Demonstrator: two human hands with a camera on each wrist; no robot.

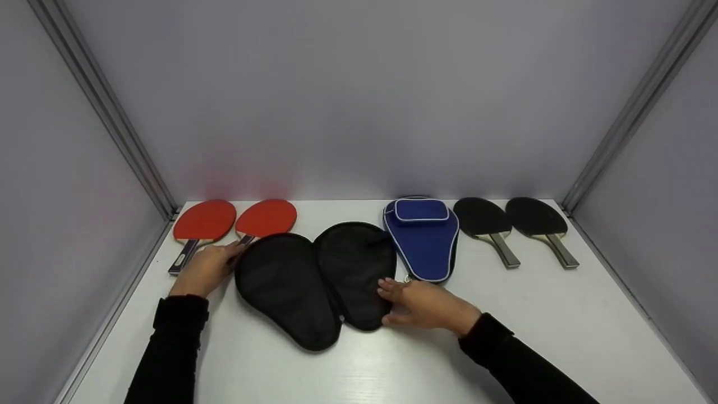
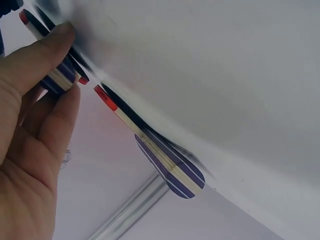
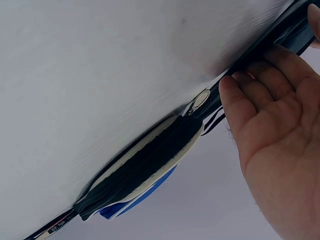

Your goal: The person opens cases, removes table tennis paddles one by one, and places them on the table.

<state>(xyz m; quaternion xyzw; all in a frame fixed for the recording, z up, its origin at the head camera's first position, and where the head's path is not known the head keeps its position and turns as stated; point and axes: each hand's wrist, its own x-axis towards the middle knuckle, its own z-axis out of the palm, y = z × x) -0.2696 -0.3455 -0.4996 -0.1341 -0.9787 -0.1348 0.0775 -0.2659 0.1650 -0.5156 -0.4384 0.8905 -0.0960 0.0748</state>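
Observation:
My left hand [image 1: 205, 268] pinches the handle of a red table tennis paddle [image 1: 266, 217], thumb on one side and fingers on the other in the left wrist view. An unzipped black paddle case [image 1: 286, 289] lies spread in two halves in front, its left half overlapping that handle in the head view. My right hand [image 1: 423, 303] touches the right edge of the case with extended fingers [image 3: 235, 95]. Just beyond this hand lies a zipped blue paddle case [image 1: 423, 241] with white piping and a small front pocket.
Another red paddle [image 1: 205, 220] lies at the far left, its handle [image 2: 170, 165] beside my left hand. Two black paddles [image 1: 482, 216] [image 1: 537, 216] lie at the back right. Grey walls enclose the white table [image 1: 359, 376] at the back and sides.

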